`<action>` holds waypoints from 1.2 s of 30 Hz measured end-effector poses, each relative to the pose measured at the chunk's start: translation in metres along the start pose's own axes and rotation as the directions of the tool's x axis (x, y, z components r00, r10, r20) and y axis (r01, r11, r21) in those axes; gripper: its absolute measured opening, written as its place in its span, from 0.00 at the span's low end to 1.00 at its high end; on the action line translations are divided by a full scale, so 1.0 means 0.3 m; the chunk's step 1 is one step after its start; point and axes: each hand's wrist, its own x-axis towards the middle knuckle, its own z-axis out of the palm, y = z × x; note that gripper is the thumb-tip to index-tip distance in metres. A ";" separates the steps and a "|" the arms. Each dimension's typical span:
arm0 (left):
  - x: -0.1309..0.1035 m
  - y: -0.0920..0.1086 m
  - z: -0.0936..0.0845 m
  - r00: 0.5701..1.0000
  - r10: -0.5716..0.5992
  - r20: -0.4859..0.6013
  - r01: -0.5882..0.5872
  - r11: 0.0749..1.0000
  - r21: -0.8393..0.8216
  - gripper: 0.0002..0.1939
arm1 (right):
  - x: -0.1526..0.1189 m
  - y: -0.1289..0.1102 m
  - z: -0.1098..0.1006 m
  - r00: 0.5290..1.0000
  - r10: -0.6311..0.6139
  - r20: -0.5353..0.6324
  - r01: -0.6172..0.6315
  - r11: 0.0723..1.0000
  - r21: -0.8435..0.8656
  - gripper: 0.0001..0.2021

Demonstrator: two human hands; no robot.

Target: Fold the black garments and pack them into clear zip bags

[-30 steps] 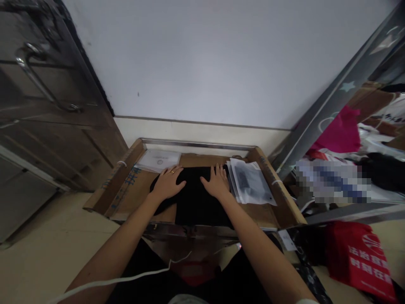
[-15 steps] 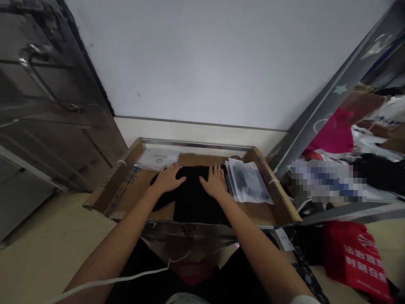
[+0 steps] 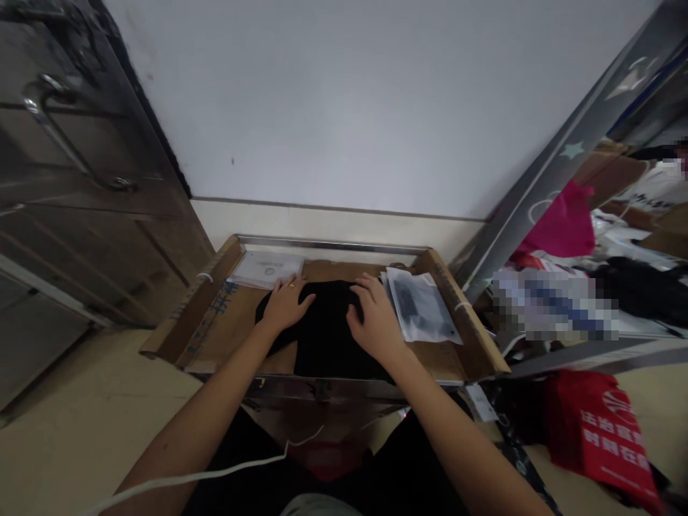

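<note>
- While it lies on the far left part of the black cloth [image 3: 329,337], your left hand [image 3: 287,304] is open, fingers loosely spread, gripping nothing visible; best used flat, as an anchor.
- Right hand [image 3: 376,319]: half open, fingers curved, thumb apart, over the cloth's right part; no fold seen in its grip, firmness of contact cannot be told. Flatter fingers would likely smooth more evenly.
- Black cloth: between and beneath your hands, near edge at the front of the cardboard [image 3: 212,344], a narrower part reaching left. Dark folds hide creases; feel for them, and ease outward from the middle without tugging.
- Clear packets [image 3: 427,308]: just beside the right hand. Short strokes there should avoid nudging them.
- Pale packet [image 3: 266,271]: flat, beyond the left hand; your fingertips are near its edge, so lift them clear before sliding.
- White cord [image 3: 215,474]: across your left forearm; mind its drag.
</note>
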 end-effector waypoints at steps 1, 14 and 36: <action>0.001 0.000 -0.001 1.000 -0.001 -0.004 0.001 1.000 -0.004 0.26 | -0.006 0.009 -0.039 0.998 0.061 -0.023 -0.063 0.996 -0.058 0.19; 0.006 -0.018 -0.006 0.996 -0.057 -0.072 0.048 0.991 -0.124 0.22 | -0.091 0.167 -0.165 0.896 0.437 0.075 -0.314 0.744 -0.590 0.05; 0.000 -0.053 -0.010 0.982 -0.093 -0.165 0.023 0.923 -0.384 0.16 | -0.092 0.018 0.074 0.931 -0.104 0.351 0.083 0.994 0.074 0.02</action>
